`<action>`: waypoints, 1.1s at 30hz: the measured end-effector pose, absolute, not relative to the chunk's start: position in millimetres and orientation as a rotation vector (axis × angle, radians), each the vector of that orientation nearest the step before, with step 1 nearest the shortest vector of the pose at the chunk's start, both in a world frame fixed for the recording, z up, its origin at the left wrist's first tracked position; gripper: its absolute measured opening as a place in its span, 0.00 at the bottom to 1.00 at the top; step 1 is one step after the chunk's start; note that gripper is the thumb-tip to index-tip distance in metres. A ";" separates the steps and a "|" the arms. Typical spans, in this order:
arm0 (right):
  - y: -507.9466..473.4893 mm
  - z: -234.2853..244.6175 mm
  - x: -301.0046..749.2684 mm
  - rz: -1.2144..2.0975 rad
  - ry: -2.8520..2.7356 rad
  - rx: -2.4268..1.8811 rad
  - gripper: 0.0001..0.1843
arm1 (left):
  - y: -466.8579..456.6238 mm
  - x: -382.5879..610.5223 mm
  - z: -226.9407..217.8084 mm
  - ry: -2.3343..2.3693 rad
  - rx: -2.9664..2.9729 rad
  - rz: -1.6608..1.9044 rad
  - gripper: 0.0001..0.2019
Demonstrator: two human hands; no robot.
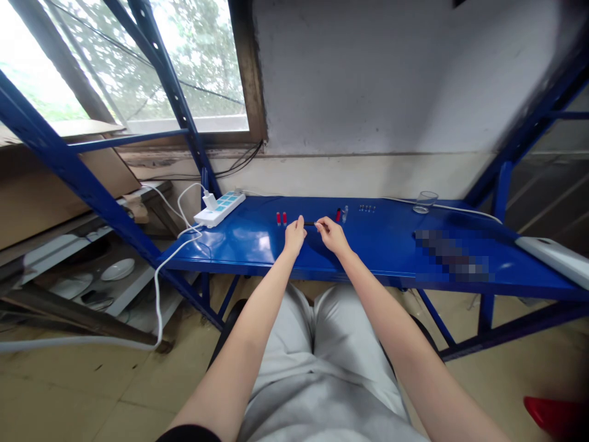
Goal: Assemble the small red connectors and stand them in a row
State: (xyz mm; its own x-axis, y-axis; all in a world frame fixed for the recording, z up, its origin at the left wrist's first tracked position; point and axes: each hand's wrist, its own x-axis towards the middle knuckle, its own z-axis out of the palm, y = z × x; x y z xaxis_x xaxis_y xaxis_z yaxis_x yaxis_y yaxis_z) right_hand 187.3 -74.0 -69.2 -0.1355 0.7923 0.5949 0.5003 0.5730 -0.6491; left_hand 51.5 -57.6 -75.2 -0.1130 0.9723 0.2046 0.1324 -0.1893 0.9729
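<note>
Between my hands, over the front half of the blue table (239,245), a thin black rod (310,223) lies roughly level. My left hand (295,236) is closed around its left end. My right hand (332,234) pinches at its right end, where a small pale tip shows; I cannot make out the rod's exact kind. Two small red cylinders (281,218) stand side by side just left of my left hand. Behind my right hand are a red cylinder with a dark top (338,215) and a small clear piece (345,213).
Several tiny metallic pieces (367,209) sit in a row toward the back. A clear glass (425,202) stands at the back right. A white power strip (219,209) with cables lies on the left; a white object (554,259) is at the right edge. Blue frame posts rise on both sides.
</note>
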 end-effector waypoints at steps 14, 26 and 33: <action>-71.3 -73.0 189.8 0.348 -1.654 -1.084 0.17 | -57.4 51.8 -78.6 1.233 1.518 1.450 0.12; -71.1 -72.4 191.2 0.339 -1.720 -1.151 0.20 | -57.8 51.8 -79.7 1.112 1.580 1.434 0.10; -70.0 -72.8 190.2 0.323 -1.736 -1.107 0.18 | -61.4 52.3 -76.0 1.189 1.546 1.423 0.10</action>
State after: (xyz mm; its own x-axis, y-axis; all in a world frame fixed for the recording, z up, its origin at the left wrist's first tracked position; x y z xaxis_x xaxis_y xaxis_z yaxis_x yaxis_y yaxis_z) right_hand 190.2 -70.0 -72.8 -0.0705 0.7947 0.6029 0.5248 0.5435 -0.6551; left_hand 52.3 -61.4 -76.0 -0.0307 0.9429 0.3318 0.1593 -0.3231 0.9329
